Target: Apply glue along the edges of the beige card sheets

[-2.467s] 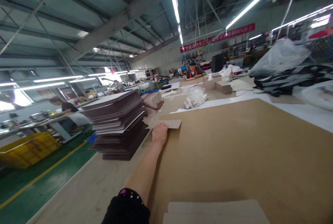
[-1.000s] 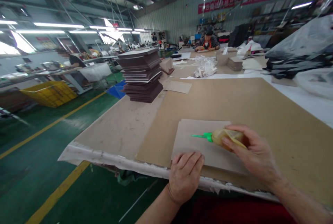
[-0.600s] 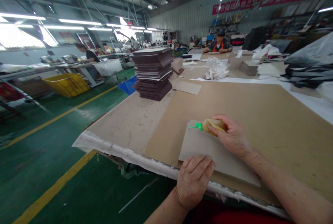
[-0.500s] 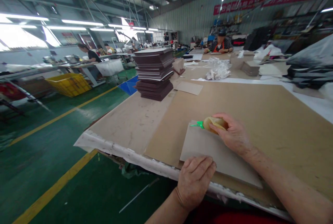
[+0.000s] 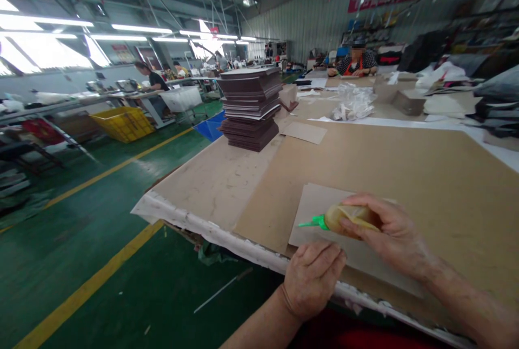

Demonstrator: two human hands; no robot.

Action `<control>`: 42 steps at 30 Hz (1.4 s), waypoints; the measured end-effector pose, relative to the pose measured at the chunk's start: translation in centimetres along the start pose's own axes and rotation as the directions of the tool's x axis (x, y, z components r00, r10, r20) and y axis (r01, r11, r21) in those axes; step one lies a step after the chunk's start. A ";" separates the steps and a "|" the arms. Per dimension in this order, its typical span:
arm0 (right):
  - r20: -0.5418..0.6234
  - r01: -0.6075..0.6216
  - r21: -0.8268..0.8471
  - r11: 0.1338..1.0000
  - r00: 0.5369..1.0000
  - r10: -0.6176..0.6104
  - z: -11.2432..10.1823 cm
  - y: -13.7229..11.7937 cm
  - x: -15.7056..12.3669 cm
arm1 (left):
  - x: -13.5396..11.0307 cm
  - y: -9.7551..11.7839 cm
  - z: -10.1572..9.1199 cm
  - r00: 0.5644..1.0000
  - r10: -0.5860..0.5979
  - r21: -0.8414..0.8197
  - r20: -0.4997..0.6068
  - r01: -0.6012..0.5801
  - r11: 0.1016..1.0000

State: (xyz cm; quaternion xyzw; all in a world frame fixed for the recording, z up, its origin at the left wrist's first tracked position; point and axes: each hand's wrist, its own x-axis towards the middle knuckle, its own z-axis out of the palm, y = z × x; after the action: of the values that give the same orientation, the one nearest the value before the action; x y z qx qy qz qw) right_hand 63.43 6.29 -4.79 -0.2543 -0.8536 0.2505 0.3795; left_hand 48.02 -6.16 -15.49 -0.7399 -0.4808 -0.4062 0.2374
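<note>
A grey cardboard sheet (image 5: 320,206) lies on a large brown board (image 5: 385,170) at the table's near edge. My left hand (image 5: 312,279) rests on the sheet's near edge with its fingers curled down, pressing it flat. My right hand (image 5: 389,235) is closed around a yellowish squeeze bottle (image 5: 351,217) with a green nozzle. The nozzle points left, just above the sheet's near left part.
A tall stack of dark brown boards (image 5: 251,106) stands further along the table's left side, with a loose grey sheet (image 5: 304,132) beside it. Crumpled plastic (image 5: 352,103) and piles of material lie beyond. A person (image 5: 357,62) sits at the far end. Yellow crate (image 5: 121,122) on the green floor at left.
My left arm came back from the far grey sheet and now presses the near one. My right hand with the bottle moved from the sheet's far edge down toward the near edge.
</note>
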 end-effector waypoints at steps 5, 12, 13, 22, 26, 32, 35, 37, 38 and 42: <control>0.118 0.104 0.088 0.991 0.986 -0.114 0.4 -0.6 -1.0 | 0.3 -0.1 0.1 0.999 0.015 0.003 -0.031 -0.015 1.000; 0.136 0.278 0.007 0.961 0.951 -0.276 -0.2 -2.0 -0.3 | 0.7 -0.1 -0.1 0.998 0.019 -0.030 -0.061 -0.021 0.999; 0.152 0.279 0.008 0.960 0.949 -0.277 -0.4 -2.2 -0.2 | 0.5 -0.1 -0.1 0.999 0.018 -0.020 -0.045 -0.018 1.000; 0.239 0.307 0.009 0.952 0.923 -0.300 -0.7 -2.5 0.6 | 0.3 0.0 -0.1 0.999 0.018 0.025 -0.038 -0.017 1.000; 0.227 0.337 -0.122 0.933 0.925 -0.305 -0.6 -2.4 1.8 | 0.8 0.0 -0.3 0.998 0.005 -0.034 -0.068 -0.007 0.999; 0.250 0.267 -0.204 0.942 0.944 -0.214 -0.5 -1.4 4.0 | 0.9 0.1 -0.4 0.998 -0.009 -0.039 -0.056 0.007 0.999; 0.222 0.216 -0.227 0.950 0.961 -0.165 -0.3 -0.5 5.0 | 0.8 0.1 -0.4 1.000 -0.017 -0.025 -0.023 0.017 1.000; 0.198 0.184 -0.242 0.953 0.971 -0.137 -0.2 0.2 5.7 | 0.6 0.1 -0.4 1.000 -0.027 -0.020 0.007 0.028 0.999; 0.184 0.168 -0.247 0.954 0.975 -0.124 -0.1 0.4 6.0 | 0.5 0.1 -0.3 0.999 -0.029 -0.017 0.021 0.030 0.999; 0.165 0.076 -0.221 0.972 0.985 -0.040 -0.4 0.5 6.8 | 0.3 0.0 -0.3 0.999 -0.025 -0.014 0.023 0.025 1.000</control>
State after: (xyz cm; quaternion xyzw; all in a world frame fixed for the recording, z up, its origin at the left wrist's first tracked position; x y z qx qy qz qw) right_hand 59.89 10.95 -1.35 -0.2498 -0.9113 0.1597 0.2855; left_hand 48.00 -6.18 -15.08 -0.7401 -0.4900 -0.4040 0.2215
